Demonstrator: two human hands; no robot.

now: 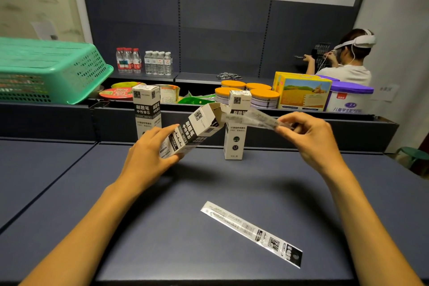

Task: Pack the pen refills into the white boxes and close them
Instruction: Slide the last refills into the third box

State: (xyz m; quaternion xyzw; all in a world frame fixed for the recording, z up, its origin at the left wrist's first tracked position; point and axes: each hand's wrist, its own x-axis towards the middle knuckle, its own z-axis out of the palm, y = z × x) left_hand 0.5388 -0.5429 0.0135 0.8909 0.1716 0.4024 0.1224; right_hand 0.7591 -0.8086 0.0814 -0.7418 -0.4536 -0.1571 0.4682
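A white box (pixel 190 131) is held tilted above the dark desk (pixel 162 227), its open mouth with flaps up pointing toward the upper right. The left hand (pixel 148 153) grips its lower end, fingers wrapped round the body and thumb underneath. A clear-sleeved refill packet (pixel 250 118) sits at that mouth — whether its tip is inside the box cannot be told — and the right hand (pixel 308 137) pinches its outer end between thumb and curled fingers (pixel 287 121). A second refill packet (pixel 251 232) lies flat on the desk nearer the person, slanting from upper left to lower right, well apart from both hands. Two more white boxes stand upright with tops shut: one (pixel 237 123) just behind the held box, another (pixel 146 111) further back to the left. Beyond the desk edge, a shelf carries a green basket (pixel 53 69), water bottles (pixel 144 61), orange-lidded tins (pixel 248 94) and a yellow carton (pixel 304 93) — and a seated person (pixel 348 62) with a headset faces away at far right.
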